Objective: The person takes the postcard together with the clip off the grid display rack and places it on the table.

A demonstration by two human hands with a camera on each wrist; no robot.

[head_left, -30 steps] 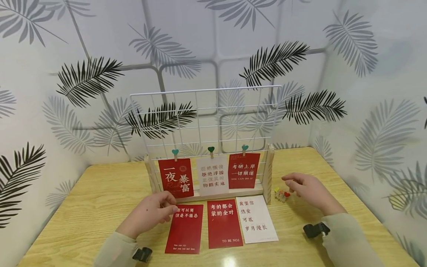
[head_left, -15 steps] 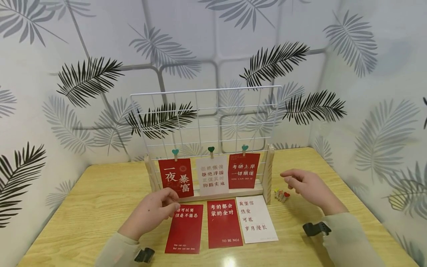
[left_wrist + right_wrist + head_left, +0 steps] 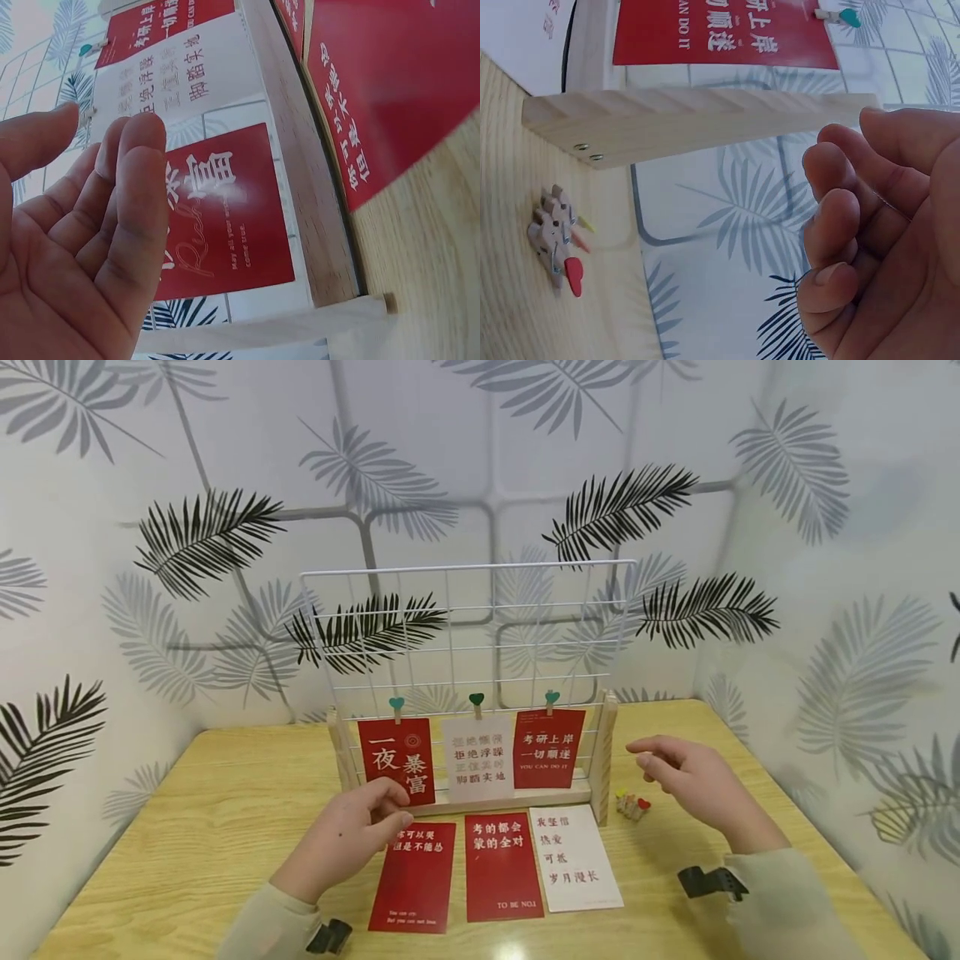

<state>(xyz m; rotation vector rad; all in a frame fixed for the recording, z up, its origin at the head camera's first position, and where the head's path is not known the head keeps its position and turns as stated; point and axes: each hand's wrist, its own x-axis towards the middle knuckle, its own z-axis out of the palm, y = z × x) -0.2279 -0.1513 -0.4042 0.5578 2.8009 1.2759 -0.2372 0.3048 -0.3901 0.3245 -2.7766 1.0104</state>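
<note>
My left hand [image 3: 348, 822] hovers with loosely bent fingers and holds nothing. It overlaps the lower edge of the left hanging red card [image 3: 397, 752] and the top of a red card [image 3: 412, 885] on the table. Beyond the rack's right post, my right hand [image 3: 697, 781] hovers with relaxed fingers, also holding nothing. Several small wooden clothespins [image 3: 633, 807] with heart tops lie just below it; a red heart [image 3: 574, 276] shows in the right wrist view. A white card [image 3: 478, 760] and another red card [image 3: 549, 752] hang from clothespins on the white wire grid rack [image 3: 468, 652].
Beside the left table card lie another red card [image 3: 502, 877] and a white card [image 3: 576, 868], in a row before the rack's wooden base. The rack's right wooden post [image 3: 603, 760] stands between the cards and my right hand. A leaf-patterned backdrop [image 3: 480, 443] rises behind the table [image 3: 180, 827].
My left hand has drifted slightly right. My right hand has shifted slightly left and up. The head view has tilted a little, moving the rack lower; the cards and clothespins keep their places.
</note>
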